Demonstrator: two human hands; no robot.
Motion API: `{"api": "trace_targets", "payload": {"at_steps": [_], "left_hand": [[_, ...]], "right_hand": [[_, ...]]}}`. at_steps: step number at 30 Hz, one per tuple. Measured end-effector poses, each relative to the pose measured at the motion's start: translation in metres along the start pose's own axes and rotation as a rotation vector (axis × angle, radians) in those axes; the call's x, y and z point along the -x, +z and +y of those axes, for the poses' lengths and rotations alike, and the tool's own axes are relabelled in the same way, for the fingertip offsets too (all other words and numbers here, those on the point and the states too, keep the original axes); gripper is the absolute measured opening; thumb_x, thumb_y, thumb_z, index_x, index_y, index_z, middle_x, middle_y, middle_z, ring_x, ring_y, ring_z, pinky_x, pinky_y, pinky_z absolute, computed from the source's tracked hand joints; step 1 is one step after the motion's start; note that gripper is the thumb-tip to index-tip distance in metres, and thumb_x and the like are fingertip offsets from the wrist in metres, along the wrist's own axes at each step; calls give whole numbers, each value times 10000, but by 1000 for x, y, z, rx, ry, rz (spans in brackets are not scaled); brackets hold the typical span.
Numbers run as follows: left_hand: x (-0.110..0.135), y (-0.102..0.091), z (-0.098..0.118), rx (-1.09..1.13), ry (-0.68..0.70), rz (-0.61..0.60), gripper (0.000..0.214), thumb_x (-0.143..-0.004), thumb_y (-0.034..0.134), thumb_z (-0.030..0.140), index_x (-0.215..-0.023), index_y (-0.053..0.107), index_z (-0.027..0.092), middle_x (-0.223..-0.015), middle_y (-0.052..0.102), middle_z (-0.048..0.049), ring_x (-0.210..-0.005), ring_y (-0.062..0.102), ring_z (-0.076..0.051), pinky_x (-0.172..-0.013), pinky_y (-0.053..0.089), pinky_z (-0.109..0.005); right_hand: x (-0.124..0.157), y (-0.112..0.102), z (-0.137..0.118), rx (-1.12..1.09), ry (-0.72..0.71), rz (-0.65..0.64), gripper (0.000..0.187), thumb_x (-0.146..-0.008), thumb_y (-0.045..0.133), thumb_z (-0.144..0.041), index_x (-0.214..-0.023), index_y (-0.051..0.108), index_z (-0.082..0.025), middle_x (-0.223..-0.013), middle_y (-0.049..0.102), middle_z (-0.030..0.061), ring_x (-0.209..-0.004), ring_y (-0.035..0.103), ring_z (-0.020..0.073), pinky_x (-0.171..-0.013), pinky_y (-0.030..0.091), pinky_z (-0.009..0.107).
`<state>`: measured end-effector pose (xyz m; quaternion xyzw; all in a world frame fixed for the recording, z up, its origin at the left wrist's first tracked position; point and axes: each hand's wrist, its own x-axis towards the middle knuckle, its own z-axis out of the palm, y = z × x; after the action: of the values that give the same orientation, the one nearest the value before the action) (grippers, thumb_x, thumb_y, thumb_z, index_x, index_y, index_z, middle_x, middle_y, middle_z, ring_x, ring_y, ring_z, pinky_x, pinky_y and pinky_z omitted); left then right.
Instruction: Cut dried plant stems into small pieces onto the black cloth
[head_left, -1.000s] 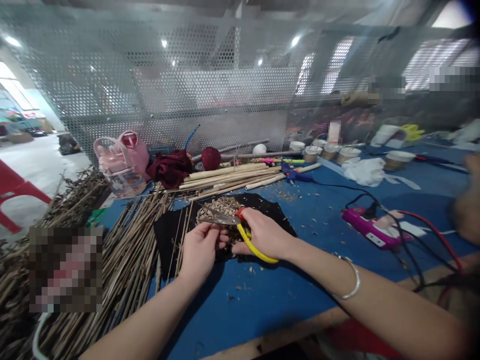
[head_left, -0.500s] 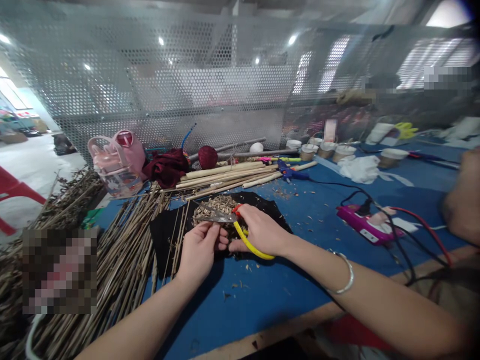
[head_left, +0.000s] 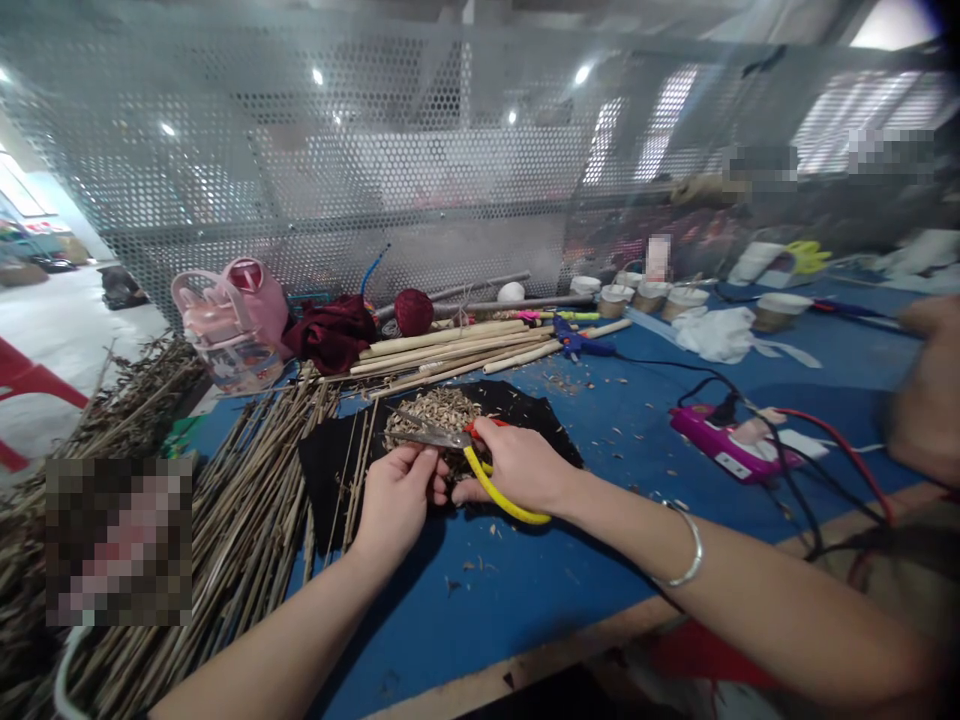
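My right hand (head_left: pixel 517 465) is closed around the yellow handles of a pair of scissors (head_left: pixel 491 490). The metal blades point left, slightly parted, above a heap of short cut stem pieces (head_left: pixel 442 408). Just below the blades my left hand (head_left: pixel 401 495) is closed in a pinch, thumb against fingers. Whatever it pinches is too small or too hidden to make out. The heap lies on a black cloth (head_left: pixel 322 470) on the blue table. A few thin dry stalks (head_left: pixel 361 450) lie across the cloth to the left of my hands.
A bundle of dry stalks (head_left: pixel 247 500) covers the left side. Behind the cloth lie pale sticks (head_left: pixel 450 350), a blue glue gun (head_left: pixel 574 342) and a dark red yarn ball (head_left: pixel 413 313). A pink bottle (head_left: pixel 232 340) stands back left. On the right is a purple power strip (head_left: pixel 724 445) with cables.
The scissor blades have parted a little more. My left hand stays in nearly the same place, and the whole view has shifted slightly.
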<state>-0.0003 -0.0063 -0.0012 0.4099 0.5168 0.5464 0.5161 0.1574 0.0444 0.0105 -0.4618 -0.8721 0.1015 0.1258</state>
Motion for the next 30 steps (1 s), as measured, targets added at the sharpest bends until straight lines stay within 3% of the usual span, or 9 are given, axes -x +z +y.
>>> {"api": "trace_targets", "payload": {"at_steps": [7, 12, 20, 26, 30], "left_hand": [[-2, 0, -4, 30, -89, 16, 237, -693, 578, 348, -636, 556, 119, -547, 527, 13, -428, 443, -51, -418, 379, -174], [-5, 0, -7, 22, -134, 6, 219, -672, 591, 335, -659, 563, 118, -535, 529, 16, -409, 432, -50, -398, 380, -174], [-4, 0, -8, -5, -154, -13, 218, -673, 589, 336, -676, 569, 118, -536, 533, 17, -401, 438, -50, -391, 389, -174], [-3, 0, -6, 23, -143, -11, 240, -668, 614, 347, -722, 581, 116, -541, 524, 26, -408, 432, -42, -389, 387, -159], [-2, 2, -5, 31, -97, -26, 279, -676, 625, 365, -794, 612, 113, -572, 551, 15, -442, 469, -45, -425, 416, -161]], "right_hand": [[-1, -1, 3, 88, 67, -105, 675, -559, 474, -788, -877, 500, -193, -780, 626, 80, -687, 602, 240, -528, 348, 270], [0, -3, 3, 105, 43, -160, 764, -531, 428, -829, -931, 482, -180, -831, 627, 97, -733, 608, 268, -558, 366, 284], [1, -5, 2, 102, 59, -178, 798, -492, 416, -852, -920, 500, -183, -829, 628, 96, -713, 606, 272, -546, 383, 296], [-2, -4, 4, 66, 72, -150, 618, -575, 492, -760, -812, 534, -191, -743, 623, 91, -631, 582, 227, -494, 341, 266], [-7, -6, 5, -96, 83, -73, 318, -676, 577, -502, -727, 504, -197, -680, 579, 23, -566, 506, 140, -490, 307, 230]]}}
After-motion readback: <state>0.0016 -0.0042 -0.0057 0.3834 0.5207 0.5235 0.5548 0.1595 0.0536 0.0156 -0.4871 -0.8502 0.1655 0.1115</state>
